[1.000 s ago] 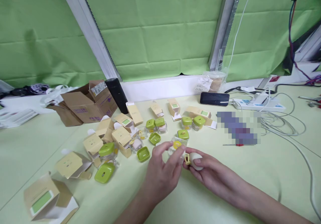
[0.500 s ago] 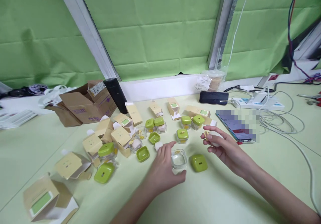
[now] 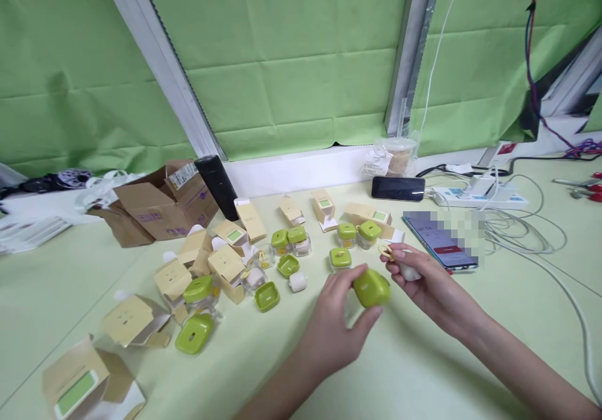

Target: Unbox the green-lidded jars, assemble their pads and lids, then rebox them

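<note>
A green slotted lid (image 3: 371, 287) is tilted up between the thumb and fingers of my left hand (image 3: 336, 326). My left hand covers most of the clear square jar behind it. My right hand (image 3: 426, 282) pinches a small white roll-shaped piece (image 3: 409, 273) with a yellow ring (image 3: 385, 252) sticking out toward the left. Just beyond both hands stands a closed clear jar with a green lid (image 3: 340, 257). To the left of my left hand lie a white roll (image 3: 297, 281) and two upturned green lids, one (image 3: 288, 266) touching or close to the roll, the other (image 3: 267, 296) nearer me.
Several opened cardboard boxes (image 3: 126, 320) and green-lidded jars (image 3: 197, 288) spread over the left. A brown carton (image 3: 164, 204) and a black cylinder (image 3: 216, 185) stand behind. Phones (image 3: 398, 188), a power strip (image 3: 480, 197) and coiled white cables (image 3: 527, 232) lie at the right.
My left hand has moved right and closed on the green lid, lifting it off the table. My right hand still holds the white piece, its yellow ring now more exposed.
</note>
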A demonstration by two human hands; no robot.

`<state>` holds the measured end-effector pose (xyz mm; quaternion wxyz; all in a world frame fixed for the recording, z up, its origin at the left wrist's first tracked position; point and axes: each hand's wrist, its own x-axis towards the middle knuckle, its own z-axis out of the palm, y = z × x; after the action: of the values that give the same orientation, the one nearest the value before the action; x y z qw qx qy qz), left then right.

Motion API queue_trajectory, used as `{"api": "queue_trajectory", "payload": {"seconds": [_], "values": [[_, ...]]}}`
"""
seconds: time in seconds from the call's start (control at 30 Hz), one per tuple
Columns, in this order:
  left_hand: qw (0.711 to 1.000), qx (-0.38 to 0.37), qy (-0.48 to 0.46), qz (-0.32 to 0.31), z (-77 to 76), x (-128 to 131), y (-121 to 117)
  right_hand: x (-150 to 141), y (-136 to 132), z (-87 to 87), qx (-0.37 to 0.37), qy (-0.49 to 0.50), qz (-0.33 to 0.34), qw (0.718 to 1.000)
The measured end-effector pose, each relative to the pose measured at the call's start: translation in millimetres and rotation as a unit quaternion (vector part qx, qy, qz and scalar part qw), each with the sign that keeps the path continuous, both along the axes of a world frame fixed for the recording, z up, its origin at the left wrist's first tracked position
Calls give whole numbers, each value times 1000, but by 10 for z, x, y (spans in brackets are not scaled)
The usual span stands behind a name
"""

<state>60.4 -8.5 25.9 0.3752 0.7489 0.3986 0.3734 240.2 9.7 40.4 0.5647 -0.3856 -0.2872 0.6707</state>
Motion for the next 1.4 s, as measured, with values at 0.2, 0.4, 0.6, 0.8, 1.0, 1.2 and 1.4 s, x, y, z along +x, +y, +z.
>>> {"api": "queue_trajectory", "payload": {"seconds": [0.2,0.4,0.6,0.8,1.0,1.2,1.4], "values": [[885,-273,-378,16,-15,-123,-40,-104,-115,-47,85,-160,49,982],[875,-310,-373,-1,-74,-108,-68,-222,-201,-104,288,-390,20,874],[892,-300,-338,7,-149,-94,-74,-233,-210,-138,265,-441,-8,857],[900,-295,-320,11,-195,-86,-82,-257,-233,-132,312,-457,-28,832],[913,-274,-301,29,-194,-87,-81,-269,-245,-136,357,-495,-33,791],[901,-277,-330,51,-203,-62,-75,-274,-240,-136,360,-509,-16,782],[919,-249,-302,50,-221,-56,-66,-305,-240,-199,347,-457,-17,819]]}}
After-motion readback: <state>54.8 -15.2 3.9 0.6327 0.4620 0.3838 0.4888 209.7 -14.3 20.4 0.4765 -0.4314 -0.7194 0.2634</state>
